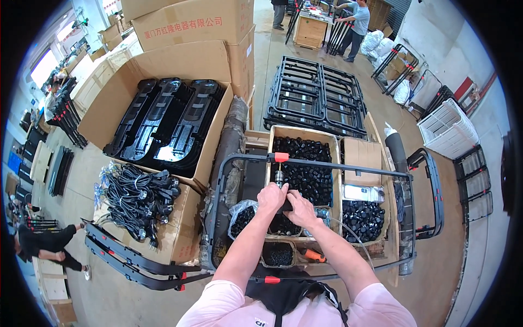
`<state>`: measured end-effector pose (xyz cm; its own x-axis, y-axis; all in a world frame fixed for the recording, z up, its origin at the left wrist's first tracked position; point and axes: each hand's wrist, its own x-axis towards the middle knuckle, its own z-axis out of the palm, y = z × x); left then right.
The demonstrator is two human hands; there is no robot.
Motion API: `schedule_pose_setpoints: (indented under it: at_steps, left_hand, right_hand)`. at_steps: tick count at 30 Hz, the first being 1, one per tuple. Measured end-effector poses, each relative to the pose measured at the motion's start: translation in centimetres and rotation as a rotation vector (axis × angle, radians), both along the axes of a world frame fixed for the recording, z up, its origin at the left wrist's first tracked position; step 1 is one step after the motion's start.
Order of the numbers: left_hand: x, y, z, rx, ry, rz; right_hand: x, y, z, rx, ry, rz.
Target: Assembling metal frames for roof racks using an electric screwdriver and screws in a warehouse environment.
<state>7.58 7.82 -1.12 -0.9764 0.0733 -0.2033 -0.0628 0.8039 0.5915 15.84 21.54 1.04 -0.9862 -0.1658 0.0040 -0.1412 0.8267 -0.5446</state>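
Both hands are on a driver [279, 177] at the centre of the frame: the fingers of the left hand [272, 197] are closed around it, and those of the right hand [300, 209] bend around its dark body, perhaps for keeping it steady. Its bit points toward a red clip [281, 157] on a black tubular rack [338, 165]. This rack lies across wrapped rolls [234, 125], probably to protect its finish. Inside its outline, wooden bins [335, 188] of black caps [316, 188] stand on the worktop [389, 256], seemingly within easy reach. The workshop floor [136, 278] is smooth; a carton [190, 60] of black panels [180, 122] stands at upper left, a co-worker [360, 22] at upper right.
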Motion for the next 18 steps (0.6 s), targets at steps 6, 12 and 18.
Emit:
schedule_pose_setpoints:
  at_steps: [6,12,18]
  left_hand:
    - [0.4,-0.3,0.4,0.022,-0.071,-0.013]
    - [1.1,-1.1,0.6,0.03,-0.112,-0.025]
    - [5.9,-1.5,1.9,0.1,-0.163,0.035]
  right_hand:
    - [0.7,-0.1,0.2,0.016,-0.024,-0.008]
    - [1.4,-0.5,-0.1,0.023,-0.003,0.016]
    - [6.1,-1.1,2.2,0.072,-0.079,-0.032]
